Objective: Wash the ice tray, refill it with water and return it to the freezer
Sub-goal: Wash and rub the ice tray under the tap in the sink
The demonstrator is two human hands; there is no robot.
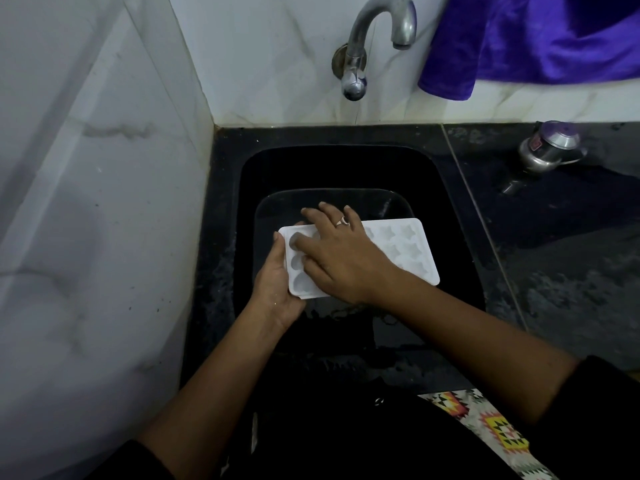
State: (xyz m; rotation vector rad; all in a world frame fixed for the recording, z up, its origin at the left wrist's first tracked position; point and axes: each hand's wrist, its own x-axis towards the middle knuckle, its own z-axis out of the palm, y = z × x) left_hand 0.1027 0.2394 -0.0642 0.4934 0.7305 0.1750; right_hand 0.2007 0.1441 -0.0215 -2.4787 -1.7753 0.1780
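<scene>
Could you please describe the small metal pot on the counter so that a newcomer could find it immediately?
Start at the black sink under the curved tap. On the dark counter to its right, near the back wall, sits the small steel pot. It is the only shiny metal object standing on that counter.

Both forearms reach forward from the bottom of the view, bare to dark sleeves pushed up near the elbows. The left hand (277,285) sits lower and to the left, palm turned inward, its thumb lying along the near-left edge of the ice tray (408,251) and its fingers curled beneath, gripping it. The right hand (341,256) crosses over from the right, palm down, fingers spread and pressed flat on the tray's upper face. A ring shows on one right finger. The two hands lie close together, nearly touching.
</scene>
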